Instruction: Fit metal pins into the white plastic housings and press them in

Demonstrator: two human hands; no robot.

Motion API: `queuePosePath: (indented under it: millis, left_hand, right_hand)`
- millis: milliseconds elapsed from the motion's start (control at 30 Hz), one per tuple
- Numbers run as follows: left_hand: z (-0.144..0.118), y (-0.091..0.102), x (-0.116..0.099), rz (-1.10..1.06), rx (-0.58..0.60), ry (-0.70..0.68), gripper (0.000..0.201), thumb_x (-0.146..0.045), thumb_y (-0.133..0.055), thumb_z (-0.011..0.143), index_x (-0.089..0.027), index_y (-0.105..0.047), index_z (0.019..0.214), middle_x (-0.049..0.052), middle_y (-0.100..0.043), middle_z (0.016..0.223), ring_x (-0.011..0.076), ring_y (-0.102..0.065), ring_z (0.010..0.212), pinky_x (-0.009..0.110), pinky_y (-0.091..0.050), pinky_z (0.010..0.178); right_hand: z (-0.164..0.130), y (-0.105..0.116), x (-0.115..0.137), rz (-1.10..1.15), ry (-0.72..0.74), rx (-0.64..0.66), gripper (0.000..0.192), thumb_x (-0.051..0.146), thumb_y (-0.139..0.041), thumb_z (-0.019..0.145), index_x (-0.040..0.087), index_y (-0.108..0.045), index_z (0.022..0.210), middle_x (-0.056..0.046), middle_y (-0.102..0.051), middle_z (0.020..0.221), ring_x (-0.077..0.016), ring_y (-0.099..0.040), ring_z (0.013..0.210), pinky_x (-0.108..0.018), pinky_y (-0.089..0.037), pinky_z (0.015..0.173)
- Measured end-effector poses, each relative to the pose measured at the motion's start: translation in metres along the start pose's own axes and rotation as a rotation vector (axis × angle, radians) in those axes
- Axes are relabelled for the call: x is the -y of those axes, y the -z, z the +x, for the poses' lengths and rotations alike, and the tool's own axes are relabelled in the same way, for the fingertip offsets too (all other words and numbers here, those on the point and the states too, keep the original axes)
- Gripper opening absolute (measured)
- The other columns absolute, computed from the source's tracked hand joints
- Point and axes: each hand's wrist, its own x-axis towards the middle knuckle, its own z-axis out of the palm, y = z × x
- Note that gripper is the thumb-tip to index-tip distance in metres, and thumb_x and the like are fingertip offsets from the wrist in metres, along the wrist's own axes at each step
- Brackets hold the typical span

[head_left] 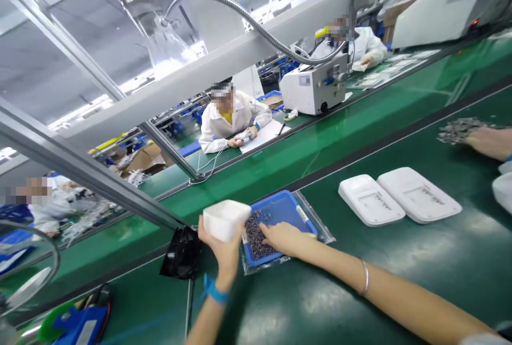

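My left hand [222, 251] grips a white square box [226, 219] and holds it raised beside a shallow blue tray [286, 203]. A pile of small dark metal parts, which look like screws [256, 235], lies at the tray's left side. My right hand [284, 238] reaches into the tray. Its fingers are stretched out and apart, with the tips touching the pile; I see nothing held in them. Under the tray lies a clear plastic bag [326, 234]. Whatever is inside the white box is hidden from this angle.
Two white plastic housings [420, 195] lie to the right. Another person's hand [490, 141] touches a heap of small parts [460, 130] at the far right. A black bag [182, 254] hangs left of my left hand. A metal frame [120, 190] crosses the left side.
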Motion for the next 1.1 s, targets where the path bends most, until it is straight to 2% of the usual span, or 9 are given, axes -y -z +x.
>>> queuePosePath:
  millis: [67,133,267,467,567,667,767,933,1100]
  left_hand:
    - [0.049,-0.022,0.006,-0.015,-0.254,0.239,0.062,-0.035,-0.056,0.1,-0.02,-0.029,0.154,0.016,-0.021,0.161,0.033,-0.035,0.144,0.055,-0.044,0.113]
    - [0.09,-0.042,0.015,-0.026,-0.388,0.427,0.062,-0.035,-0.059,0.098,-0.019,-0.032,0.153,0.017,-0.025,0.159,0.0319,-0.037,0.142,0.053,-0.043,0.114]
    - [0.131,-0.059,0.037,-0.001,-0.416,0.614,0.046,-0.038,-0.065,0.096,-0.018,-0.053,0.136,0.012,-0.053,0.14,0.0281,-0.056,0.125,0.052,-0.051,0.103]
    - [0.118,-0.06,0.055,0.125,-0.279,0.618,0.046,-0.039,-0.065,0.096,-0.018,-0.054,0.136,0.012,-0.053,0.141,0.0281,-0.056,0.126,0.052,-0.05,0.105]
    - [0.109,-0.068,0.057,0.191,-0.216,0.533,0.065,-0.041,-0.067,0.093,-0.02,-0.042,0.149,0.014,-0.034,0.158,0.0352,-0.038,0.144,0.06,-0.035,0.117]
    - [0.105,-0.077,0.058,0.235,-0.147,0.397,0.089,-0.041,-0.071,0.087,-0.02,-0.024,0.159,0.014,-0.012,0.168,0.035,-0.011,0.156,0.049,-0.016,0.128]
    - [0.098,-0.077,0.051,0.239,-0.106,0.318,0.083,-0.042,-0.059,0.093,-0.018,-0.017,0.161,0.012,-0.004,0.17,0.033,0.001,0.157,0.048,-0.006,0.129]
    - [0.094,-0.073,0.046,0.199,-0.1,0.269,0.071,-0.04,-0.042,0.099,-0.014,-0.016,0.16,0.014,-0.003,0.169,0.0339,0.002,0.157,0.056,-0.013,0.126]
    - [0.095,-0.077,0.051,0.192,-0.116,0.244,0.069,-0.043,-0.039,0.1,-0.015,-0.018,0.16,0.014,-0.005,0.169,0.034,-0.002,0.157,0.056,-0.016,0.126]
  right_hand:
    - [0.0,0.0,0.002,-0.025,0.041,0.016,0.033,0.033,-0.05,0.1,0.016,-0.051,0.128,-0.016,-0.073,0.104,-0.0269,-0.074,0.092,-0.033,-0.055,0.079]
    - [0.0,0.002,0.002,-0.049,0.063,0.039,0.028,0.032,-0.046,0.101,0.017,-0.051,0.125,-0.015,-0.073,0.108,-0.0254,-0.074,0.093,-0.031,-0.055,0.079]
    - [-0.001,0.003,0.001,-0.071,0.061,0.076,0.026,0.031,-0.038,0.103,0.018,-0.051,0.122,-0.014,-0.071,0.114,-0.0259,-0.074,0.093,-0.032,-0.054,0.076]
    - [0.0,-0.003,0.0,-0.073,0.101,0.128,0.027,0.029,-0.034,0.104,0.017,-0.05,0.122,-0.018,-0.071,0.111,-0.0287,-0.074,0.093,-0.033,-0.051,0.073]
    - [0.005,-0.008,-0.003,-0.104,0.123,0.158,0.031,0.026,-0.027,0.104,0.013,-0.049,0.122,-0.02,-0.072,0.102,-0.0333,-0.074,0.089,-0.036,-0.05,0.069]
    - [0.01,-0.011,-0.006,-0.154,0.119,0.201,0.034,0.028,-0.023,0.104,0.014,-0.05,0.12,-0.019,-0.072,0.103,-0.0346,-0.074,0.086,-0.038,-0.052,0.067]
    - [0.007,-0.008,-0.003,-0.193,0.123,0.211,0.033,0.03,-0.026,0.104,0.014,-0.051,0.119,-0.018,-0.072,0.103,-0.0347,-0.074,0.088,-0.04,-0.054,0.068]
    - [0.004,-0.006,0.002,-0.176,0.079,0.165,0.024,0.026,-0.034,0.103,0.016,-0.053,0.113,-0.016,-0.072,0.105,-0.0296,-0.075,0.089,-0.033,-0.055,0.07]
    - [0.005,-0.009,0.001,-0.158,0.06,0.107,0.02,0.033,-0.042,0.103,0.016,-0.051,0.109,-0.015,-0.073,0.098,-0.0252,-0.075,0.089,-0.027,-0.054,0.072]
